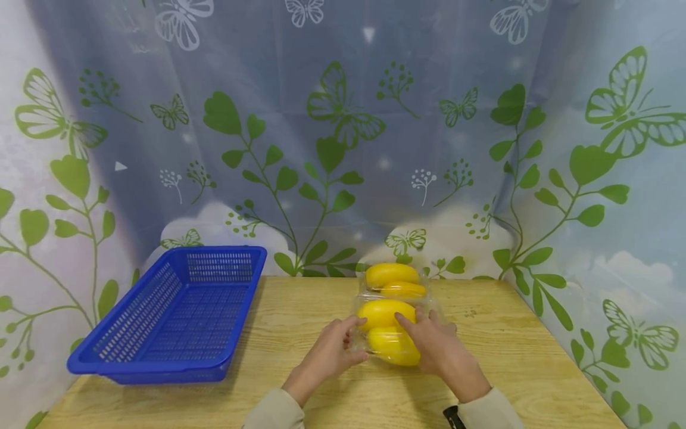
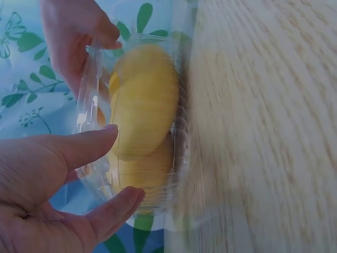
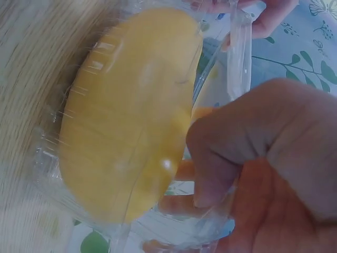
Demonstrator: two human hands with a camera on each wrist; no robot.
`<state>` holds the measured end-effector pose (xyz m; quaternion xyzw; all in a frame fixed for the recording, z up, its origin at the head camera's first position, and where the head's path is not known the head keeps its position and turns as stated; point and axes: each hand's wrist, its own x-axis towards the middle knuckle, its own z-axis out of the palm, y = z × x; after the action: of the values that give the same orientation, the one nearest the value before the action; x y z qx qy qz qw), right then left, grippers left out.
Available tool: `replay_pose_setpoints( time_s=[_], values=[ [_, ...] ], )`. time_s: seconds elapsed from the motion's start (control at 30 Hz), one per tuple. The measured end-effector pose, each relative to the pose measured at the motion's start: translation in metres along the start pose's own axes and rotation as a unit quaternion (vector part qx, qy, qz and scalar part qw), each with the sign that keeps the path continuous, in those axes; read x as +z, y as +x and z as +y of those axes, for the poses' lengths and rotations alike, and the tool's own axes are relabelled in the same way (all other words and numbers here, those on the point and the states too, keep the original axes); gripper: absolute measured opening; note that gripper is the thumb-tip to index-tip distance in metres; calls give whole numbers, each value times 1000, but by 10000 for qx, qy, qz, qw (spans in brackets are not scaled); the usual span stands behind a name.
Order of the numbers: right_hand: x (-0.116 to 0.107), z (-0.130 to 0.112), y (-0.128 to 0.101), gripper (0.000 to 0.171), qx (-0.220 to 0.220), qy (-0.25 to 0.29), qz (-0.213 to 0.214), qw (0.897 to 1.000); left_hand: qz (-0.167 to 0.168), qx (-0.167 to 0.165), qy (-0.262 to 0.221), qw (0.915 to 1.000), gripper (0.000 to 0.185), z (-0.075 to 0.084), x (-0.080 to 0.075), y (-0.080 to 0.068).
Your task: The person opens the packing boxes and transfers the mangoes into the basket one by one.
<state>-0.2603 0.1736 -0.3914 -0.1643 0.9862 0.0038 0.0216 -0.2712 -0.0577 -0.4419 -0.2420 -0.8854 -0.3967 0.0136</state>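
Mostly blurred in both wrist views: clear clamshell box hard to trace, edges lost in glare; far two yellow fruits partly hidden behind near two. Box on counter, at 3 o'clock from blue basket. Left hand at box's 9 o'clock side, thumb and fingers curled onto plastic rim. Right hand at 3 o'clock side, fingers bent over lid, pinching it. Forearms cut off at bottom edge.
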Motion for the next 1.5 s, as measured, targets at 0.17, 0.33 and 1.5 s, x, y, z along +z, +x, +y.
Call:
replay_pose_setpoints(
  time_s=[0.17, 0.33, 1.5],
  values=[
    [-1, 3, -1, 90, -112, 147, 118, 9998, -25, -92, 51, 9999, 58, 0, -2, 0],
    [-4, 9, -2, 89, -257, 445, 189, 9985, -35, -158, 72, 9998, 58, 0, -4, -1],
    [10, 103, 6, 54, 154, 3143, 340, 9486, -129, -263, -50, 9996, 59, -2, -13, -3]
  ],
)
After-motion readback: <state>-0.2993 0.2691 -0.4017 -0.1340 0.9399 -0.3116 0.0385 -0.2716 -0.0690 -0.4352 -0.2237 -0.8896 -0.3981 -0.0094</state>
